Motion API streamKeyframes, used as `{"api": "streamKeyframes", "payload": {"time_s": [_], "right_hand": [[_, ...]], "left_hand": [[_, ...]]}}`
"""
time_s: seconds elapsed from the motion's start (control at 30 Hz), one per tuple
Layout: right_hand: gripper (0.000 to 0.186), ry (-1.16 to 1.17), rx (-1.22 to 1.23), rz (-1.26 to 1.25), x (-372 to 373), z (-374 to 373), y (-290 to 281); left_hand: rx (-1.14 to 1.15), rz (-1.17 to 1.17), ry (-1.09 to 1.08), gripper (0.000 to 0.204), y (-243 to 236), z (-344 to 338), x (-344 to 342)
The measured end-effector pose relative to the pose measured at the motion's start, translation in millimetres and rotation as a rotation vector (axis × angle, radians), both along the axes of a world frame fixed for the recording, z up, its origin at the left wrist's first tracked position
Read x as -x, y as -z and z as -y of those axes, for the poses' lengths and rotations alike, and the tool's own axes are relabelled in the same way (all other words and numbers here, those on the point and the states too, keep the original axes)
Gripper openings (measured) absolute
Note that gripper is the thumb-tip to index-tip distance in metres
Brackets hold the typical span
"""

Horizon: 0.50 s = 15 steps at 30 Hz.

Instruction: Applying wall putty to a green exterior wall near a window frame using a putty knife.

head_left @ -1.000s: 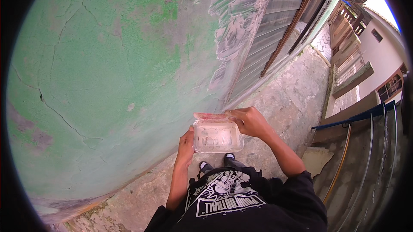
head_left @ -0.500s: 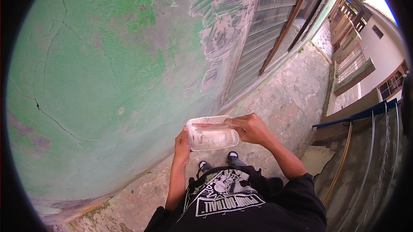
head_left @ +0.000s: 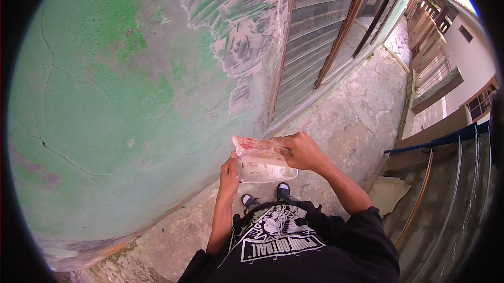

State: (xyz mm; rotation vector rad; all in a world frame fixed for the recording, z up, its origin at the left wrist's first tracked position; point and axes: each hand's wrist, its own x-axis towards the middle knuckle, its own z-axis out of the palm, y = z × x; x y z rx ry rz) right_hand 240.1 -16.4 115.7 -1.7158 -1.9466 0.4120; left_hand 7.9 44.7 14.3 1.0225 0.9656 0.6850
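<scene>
A clear plastic tub with whitish smears inside is held at waist height, its left side in the closed fingers of my left hand. My right hand grips a flat, pale piece streaked with red, which lies across the tub's upper part and hides some of its inside; whether it touches the tub, I cannot tell. Beyond them is a cracked green wall with a patch of rough white smears beside a louvred window.
A concrete path runs away to the right toward a tiled area. Along the right are a low wall, a pale house and a blue bar with several rods. My sandalled feet stand below the tub.
The red-streaked piece dipped lower into the tub half a second ago and is now raised toward its far rim. My view has swung slightly right along the wall.
</scene>
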Motion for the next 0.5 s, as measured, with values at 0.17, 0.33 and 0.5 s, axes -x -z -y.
{"api": "streamKeyframes", "payload": {"time_s": [0.17, 0.33, 0.5], "right_hand": [[0.030, -0.034, 0.067, 0.077, -16.0, -3.3, 7.4], [0.028, 0.068, 0.047, 0.031, -27.5, -4.4, 8.2], [0.029, 0.022, 0.006, 0.033, -55.1, -10.1, -0.7]], "left_hand": [[-0.038, -0.006, -0.087, 0.052, 8.0, 9.9, -24.9], [-0.042, 0.028, -0.175, 0.052, 16.0, 18.0, -43.6], [-0.014, 0.039, -0.204, 0.051, 8.1, 23.8, -58.4]]}}
